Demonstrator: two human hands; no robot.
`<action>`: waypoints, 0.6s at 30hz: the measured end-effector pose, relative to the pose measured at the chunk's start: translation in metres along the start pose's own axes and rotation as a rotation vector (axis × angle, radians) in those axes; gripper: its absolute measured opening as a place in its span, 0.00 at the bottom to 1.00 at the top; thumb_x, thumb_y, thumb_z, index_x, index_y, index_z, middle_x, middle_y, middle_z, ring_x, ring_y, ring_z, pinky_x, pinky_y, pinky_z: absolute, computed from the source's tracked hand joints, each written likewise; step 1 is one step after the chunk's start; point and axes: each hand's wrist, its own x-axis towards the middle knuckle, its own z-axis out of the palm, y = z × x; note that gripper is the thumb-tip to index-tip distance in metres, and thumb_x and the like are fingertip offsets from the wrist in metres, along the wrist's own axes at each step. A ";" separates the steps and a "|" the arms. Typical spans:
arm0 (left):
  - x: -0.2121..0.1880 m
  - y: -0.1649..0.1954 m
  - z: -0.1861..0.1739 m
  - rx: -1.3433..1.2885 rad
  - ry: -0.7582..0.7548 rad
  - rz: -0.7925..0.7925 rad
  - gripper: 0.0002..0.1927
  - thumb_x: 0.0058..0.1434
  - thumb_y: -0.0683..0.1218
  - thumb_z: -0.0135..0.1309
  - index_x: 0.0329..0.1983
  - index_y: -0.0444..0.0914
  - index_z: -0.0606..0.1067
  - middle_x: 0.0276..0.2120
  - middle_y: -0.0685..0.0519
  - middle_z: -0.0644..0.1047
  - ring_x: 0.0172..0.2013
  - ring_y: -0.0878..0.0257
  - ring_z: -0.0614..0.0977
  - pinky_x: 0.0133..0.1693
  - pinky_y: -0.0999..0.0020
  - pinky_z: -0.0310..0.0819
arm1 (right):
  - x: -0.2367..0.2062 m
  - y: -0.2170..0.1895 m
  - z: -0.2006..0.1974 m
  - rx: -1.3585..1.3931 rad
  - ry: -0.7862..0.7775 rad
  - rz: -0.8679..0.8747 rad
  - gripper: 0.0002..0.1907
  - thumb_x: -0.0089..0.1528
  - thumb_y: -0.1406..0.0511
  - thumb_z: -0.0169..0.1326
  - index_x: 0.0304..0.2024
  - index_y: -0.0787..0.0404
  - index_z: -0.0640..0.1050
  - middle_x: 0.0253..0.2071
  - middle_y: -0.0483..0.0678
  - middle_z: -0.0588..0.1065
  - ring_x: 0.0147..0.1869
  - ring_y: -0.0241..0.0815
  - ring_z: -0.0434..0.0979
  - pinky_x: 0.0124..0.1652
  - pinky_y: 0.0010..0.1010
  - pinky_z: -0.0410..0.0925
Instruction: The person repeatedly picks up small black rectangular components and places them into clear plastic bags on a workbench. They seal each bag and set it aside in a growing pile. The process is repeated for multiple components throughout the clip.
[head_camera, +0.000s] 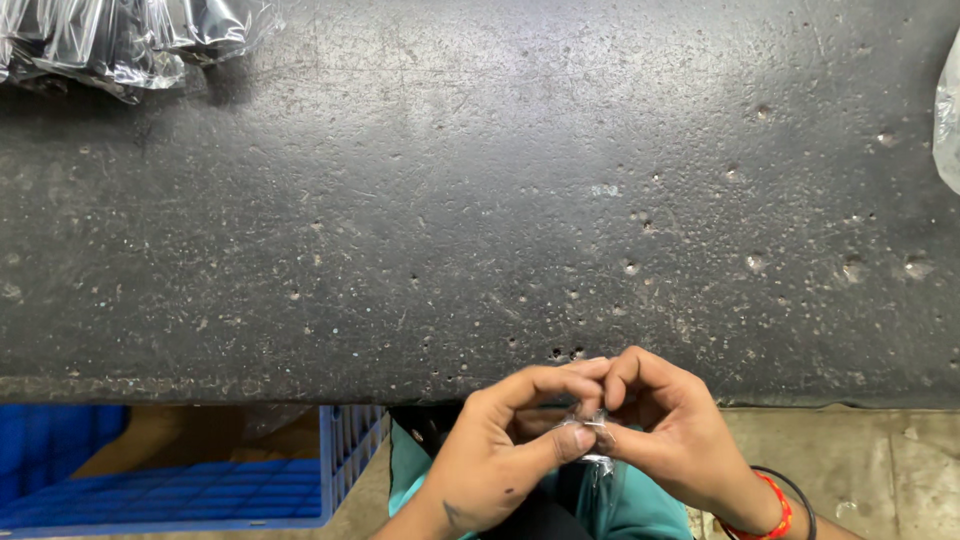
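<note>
Plastic bit (592, 428), small, clear and crinkled, sits pinched between your two hands at about 6 o'clock in the view, just below the near edge of the table (480, 200). It catches the light with a silvery shine, and a short scrap of it hangs down under your thumbs. Most of it is hidden by your fingers, so you cannot tell its full shape or whether anything is inside it.

Your left hand (500, 450) is curled nearly closed, thumb tip pressed onto the plastic bit from the left and the forefinger arched over the top. Your right hand (670, 430) mirrors it, fingers folded in tight, thumb and forefinger gripping the same piece from the right. The fingertips of both hands touch over it. A red band and a black band (778, 510) circle your right wrist. A small dark mark shows on your left wrist.

The table is a dark, pitted, speckled slab filling the upper part of the view. At 11 o'clock lies a heap of clear bags (120, 40) holding dark items, well apart from your hands. At 3 o'clock a bit of another clear bag (948, 110) pokes in at the edge. At 8 o'clock, below the table, stands a blue crate (330, 470), near your left forearm.
</note>
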 end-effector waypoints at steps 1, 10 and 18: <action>0.001 0.001 -0.002 -0.023 -0.004 0.004 0.11 0.64 0.35 0.56 0.50 0.33 0.73 0.65 0.45 0.74 0.53 0.64 0.81 0.56 0.67 0.78 | 0.000 -0.003 0.001 -0.032 -0.009 -0.014 0.10 0.59 0.79 0.61 0.37 0.66 0.73 0.40 0.51 0.77 0.51 0.37 0.77 0.44 0.30 0.74; 0.003 -0.006 -0.012 -0.050 0.061 0.003 0.06 0.59 0.31 0.56 0.32 0.33 0.74 0.62 0.44 0.73 0.43 0.64 0.83 0.46 0.70 0.78 | -0.008 -0.051 0.023 -0.571 -0.166 -0.344 0.16 0.54 0.73 0.64 0.44 0.66 0.80 0.47 0.51 0.77 0.53 0.43 0.81 0.50 0.31 0.75; 0.003 -0.016 -0.018 -0.118 0.088 -0.009 0.06 0.61 0.36 0.56 0.41 0.32 0.78 0.61 0.42 0.75 0.51 0.64 0.83 0.58 0.66 0.75 | -0.007 -0.034 0.035 -0.855 -0.001 -0.678 0.11 0.53 0.73 0.68 0.38 0.62 0.81 0.42 0.46 0.79 0.51 0.40 0.84 0.50 0.30 0.77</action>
